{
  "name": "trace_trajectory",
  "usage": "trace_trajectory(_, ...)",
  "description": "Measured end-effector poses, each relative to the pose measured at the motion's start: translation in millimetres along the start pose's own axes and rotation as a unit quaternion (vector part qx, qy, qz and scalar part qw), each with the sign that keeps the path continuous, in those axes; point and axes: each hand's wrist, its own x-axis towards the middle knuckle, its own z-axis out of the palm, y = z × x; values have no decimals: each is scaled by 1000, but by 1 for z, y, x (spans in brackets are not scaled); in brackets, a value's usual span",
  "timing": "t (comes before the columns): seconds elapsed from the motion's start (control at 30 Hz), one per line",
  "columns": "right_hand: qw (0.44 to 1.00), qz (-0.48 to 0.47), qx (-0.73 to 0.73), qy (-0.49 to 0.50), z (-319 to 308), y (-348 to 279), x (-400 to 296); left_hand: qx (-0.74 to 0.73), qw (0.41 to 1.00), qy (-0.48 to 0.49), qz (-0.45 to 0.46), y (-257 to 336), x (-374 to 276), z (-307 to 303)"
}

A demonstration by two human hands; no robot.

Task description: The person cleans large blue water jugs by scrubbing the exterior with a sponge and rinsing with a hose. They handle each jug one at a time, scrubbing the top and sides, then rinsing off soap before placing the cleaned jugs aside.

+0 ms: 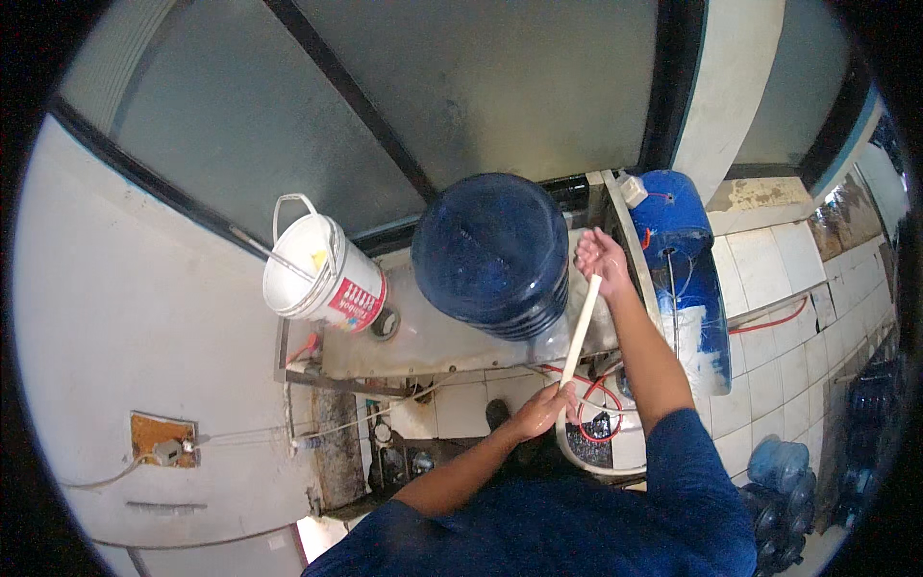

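Observation:
My left hand (544, 412) is closed around a cream-coloured hose (581, 328), whose free end points up and away from me. Beside that end, my right hand (604, 263) is cupped with the palm turned up and holds nothing; it looks wet. The hose mouth lies close to my right wrist, and I cannot tell whether they touch. Just left of my right hand, a large dark blue water jug (490, 249) stands on a metal worktop (433, 350), with a broad round end facing up. The lower part of the hose bends down in a loop below the worktop.
A white plastic bucket (364, 270) with a rod and something yellow inside stands at the worktop's left. Right of the worktop is a blue plastic drum (667, 209). A thin red hose (583, 418) coils below. More water jugs (779, 461) lie at the lower right.

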Motion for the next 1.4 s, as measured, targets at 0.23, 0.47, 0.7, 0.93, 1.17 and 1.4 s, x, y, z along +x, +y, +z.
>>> trace_trajectory(0.23,515,-198,-828,101,-3,-9,27,65,989,41,-127,47,-13,31)
trace_trajectory(0.47,892,-219,-379,115,22,-25,-26,36,991,23,-129,72,-10,69)
trace_trajectory(0.7,815,-319,-476,82,-31,-24,-127,-91,991,44,-89,91,28,64)
trace_trajectory(0.93,761,-189,-601,152,-135,30,-380,-210,963,135,-102,122,115,59)
trace_trajectory(1.17,621,-260,-707,216,-179,60,-444,-242,951,146,-123,140,196,35)
trace_trajectory(1.4,520,-293,-798,84,-80,33,-391,-90,987,130,-10,156,133,48)
